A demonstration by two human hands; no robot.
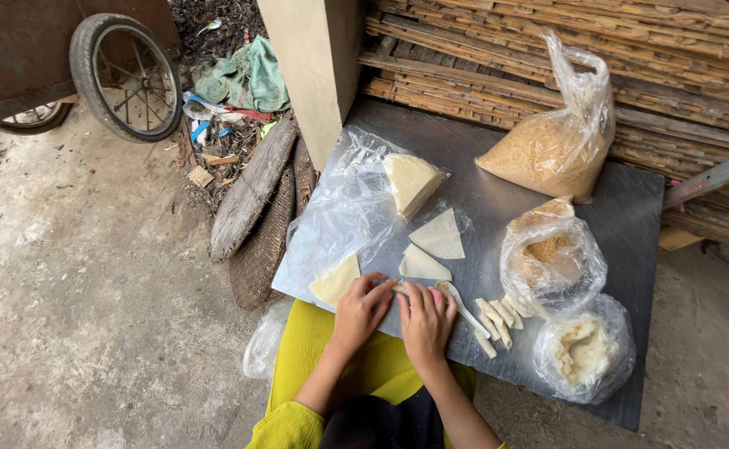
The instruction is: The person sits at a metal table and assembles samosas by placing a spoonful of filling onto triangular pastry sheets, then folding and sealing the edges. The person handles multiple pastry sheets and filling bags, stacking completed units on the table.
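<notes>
Metal sheet (630,216) carries a pale triangular wrapper (336,280) at its near-left edge; just right of it the left hand (361,309) and right hand (425,320) lie side by side, fingers pressed flat together over a small piece of wrapper (397,288), mostly hidden, its long axis crosswise, equally near both.

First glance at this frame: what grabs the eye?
Both hands, left hand and right hand, press together on something small at the near edge of a metal sheet. Pale triangular wrappers lie just beyond them. A big bag of brown crumbs leans against stacked bamboo slats behind.
</notes>
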